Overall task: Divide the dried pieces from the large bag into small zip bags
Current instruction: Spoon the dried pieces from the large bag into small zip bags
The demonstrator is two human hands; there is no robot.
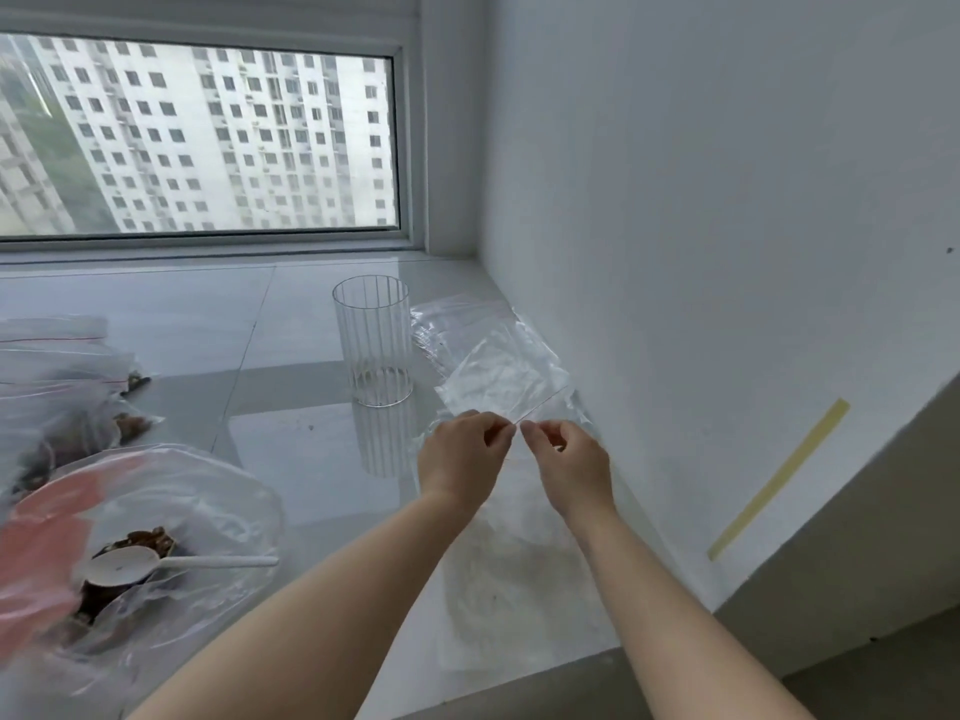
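- Both bare forearms are extended forward and converge, wrists close together.
- The left hand (460, 459) is seen with fingers curled in a pinch.
- The right hand (569, 467) is likewise pinched, fingertips nearly meeting the left's.

Bright, flat daylight from the window (197, 137) at top left. Glossy counter (291, 356) mirrors the glass (373, 345) and shows pale glare patches. Shadows soft and faint, mostly under the arms. Wide-angle bend at edges; window frame tilts. Large bag (130, 537) at lower left is smeared and blurry. Centre fairly sharp, overall slightly soft and compressed.
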